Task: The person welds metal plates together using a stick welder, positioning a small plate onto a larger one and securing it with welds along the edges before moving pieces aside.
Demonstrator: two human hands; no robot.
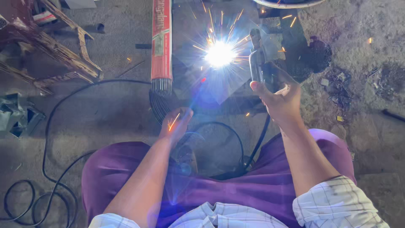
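Welding in progress, I judge | right hand (pixel 280 101) closed around electrode holder (pixel 258 63), arc (pixel 220 54) burning on metal piece (pixel 219 86) lying on floor (pixel 105 109) | left hand (pixel 175 124) rests beside it, grip unclear | next: I keep the rod tip steady along the seam.

A red packet of welding rods (pixel 161 42) lies on the concrete floor (pixel 118 114) toward its far edge, grey rod ends sticking out of the near end. At the far left corner stands a rusty metal frame (pixel 63 50), with a short dark pipe piece (pixel 100 28) just beyond it. Crumpled grey sheet metal (pixel 17 116) sits at the left edge. A black cable (pixel 48 126) loops over the floor into coils at the near left corner. Dark scrap bits (pixel 386 80) lie near the right edge.
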